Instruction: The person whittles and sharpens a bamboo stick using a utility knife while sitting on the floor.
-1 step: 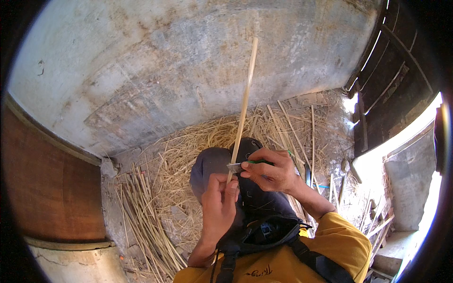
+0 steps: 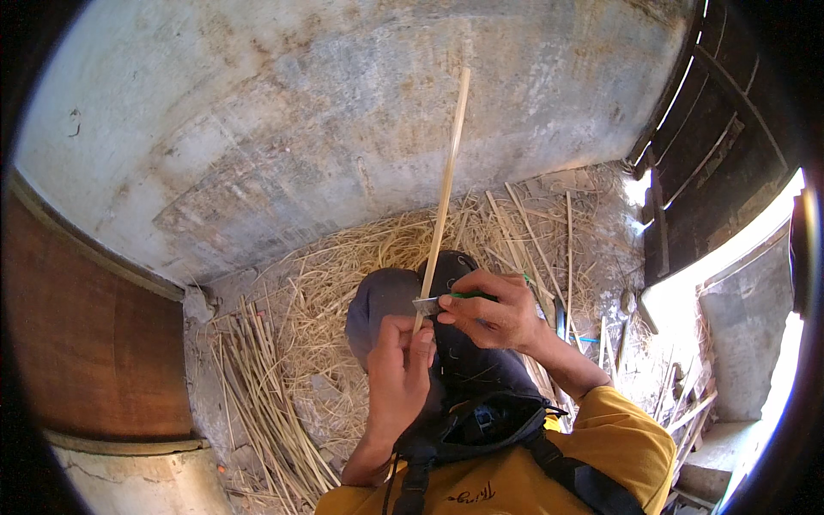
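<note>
A long, pale bamboo strip (image 2: pixel 446 184) stands out away from me over my knees, its far end before the wall. My left hand (image 2: pixel 401 365) pinches its near end between thumb and fingers. My right hand (image 2: pixel 499 311) is closed on a knife with a green handle (image 2: pixel 474 295), most of which the fingers cover. The short metal blade (image 2: pixel 425 305) lies across the strip, just beyond my left fingertips. Both hands are close together above my dark trousers.
Curly shavings (image 2: pixel 326 283) cover the floor around my legs. A bundle of thin sticks (image 2: pixel 266 403) lies at the left, and longer strips (image 2: pixel 536 232) lie at the right. A stained wall (image 2: pixel 343 112) rises ahead; a brown panel (image 2: pixel 94 326) stands left. A black bag (image 2: pixel 481 429) sits at my waist.
</note>
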A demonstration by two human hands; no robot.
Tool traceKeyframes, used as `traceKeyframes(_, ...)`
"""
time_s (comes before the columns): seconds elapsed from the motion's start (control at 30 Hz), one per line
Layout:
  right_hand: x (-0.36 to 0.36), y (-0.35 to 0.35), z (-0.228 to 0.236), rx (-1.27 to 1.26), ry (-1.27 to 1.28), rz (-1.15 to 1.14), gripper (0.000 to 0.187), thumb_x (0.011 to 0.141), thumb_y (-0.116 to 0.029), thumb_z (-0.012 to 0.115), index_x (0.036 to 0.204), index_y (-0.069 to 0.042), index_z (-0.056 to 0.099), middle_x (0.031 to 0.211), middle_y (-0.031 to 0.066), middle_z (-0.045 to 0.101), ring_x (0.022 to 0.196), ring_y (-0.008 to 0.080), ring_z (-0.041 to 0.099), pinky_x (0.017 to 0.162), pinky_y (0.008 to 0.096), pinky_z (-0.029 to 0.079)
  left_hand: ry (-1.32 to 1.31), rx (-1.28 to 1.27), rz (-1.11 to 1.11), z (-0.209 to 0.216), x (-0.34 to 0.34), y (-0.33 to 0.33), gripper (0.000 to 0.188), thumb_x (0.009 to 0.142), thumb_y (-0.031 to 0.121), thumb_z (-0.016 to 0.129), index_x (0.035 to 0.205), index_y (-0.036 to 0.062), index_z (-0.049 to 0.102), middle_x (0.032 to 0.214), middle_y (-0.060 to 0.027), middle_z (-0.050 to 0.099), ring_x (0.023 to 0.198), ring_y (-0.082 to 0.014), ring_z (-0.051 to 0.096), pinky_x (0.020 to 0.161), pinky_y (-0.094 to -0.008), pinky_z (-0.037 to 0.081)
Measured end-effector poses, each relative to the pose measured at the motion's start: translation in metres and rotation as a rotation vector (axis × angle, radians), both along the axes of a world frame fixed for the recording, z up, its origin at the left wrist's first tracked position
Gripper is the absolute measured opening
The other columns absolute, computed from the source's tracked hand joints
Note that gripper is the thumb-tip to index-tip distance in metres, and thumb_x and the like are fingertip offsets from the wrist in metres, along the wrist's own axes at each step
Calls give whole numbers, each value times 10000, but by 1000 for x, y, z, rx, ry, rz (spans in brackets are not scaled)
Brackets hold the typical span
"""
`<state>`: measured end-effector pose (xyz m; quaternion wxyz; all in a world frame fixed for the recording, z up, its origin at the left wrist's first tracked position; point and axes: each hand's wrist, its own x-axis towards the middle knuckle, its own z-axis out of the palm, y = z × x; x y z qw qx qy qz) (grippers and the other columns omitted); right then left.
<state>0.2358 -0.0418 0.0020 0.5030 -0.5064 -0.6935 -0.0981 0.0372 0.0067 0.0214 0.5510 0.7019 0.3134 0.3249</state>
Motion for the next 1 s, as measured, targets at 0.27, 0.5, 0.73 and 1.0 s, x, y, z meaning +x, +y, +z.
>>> traceKeyframes(0.27, 0, 2, 0, 54, -52, -10, 267, 765, -180, 886, 1007, -158, 776, 895, 36, 686, 613, 194, 674, 477, 331, 514, 0, 13, -16, -2, 2, -1, 142, 1101, 142, 533, 1077, 4, 512, 718, -58, 576, 636, -105, 516, 577, -292, 424)
traceKeyframes(0.5, 19, 6, 8, 66, 37, -110, 251, 765, -102, 893, 978, -118, 760, 857, 60, 694, 615, 209, 680, 475, 322, 506, 87, 7, -33, 3, -2, -11, 195, 1116, 207, 497, 1075, 18, 526, 696, -25, 527, 634, -96, 489, 595, -277, 411)
traceKeyframes(0.73, 28, 10, 13, 77, 74, -118, 207, 788, -82, 880, 953, -93, 756, 852, 72, 701, 635, 212, 687, 497, 322, 504, 116, 31, -52, -3, -9, -12, 186, 1114, 197, 499, 1070, 20, 535, 704, -39, 554, 627, -102, 520, 594, -278, 425)
traceKeyframes(1.0, 37, 20, 5, 42, 133, -120, 151, 813, -82, 865, 908, -65, 750, 843, 84, 704, 688, 229, 708, 572, 329, 530, 164, 58, -52, -5, -18, -12, 188, 1115, 190, 495, 1053, 19, 541, 698, -35, 540, 627, -98, 500, 589, -290, 422)
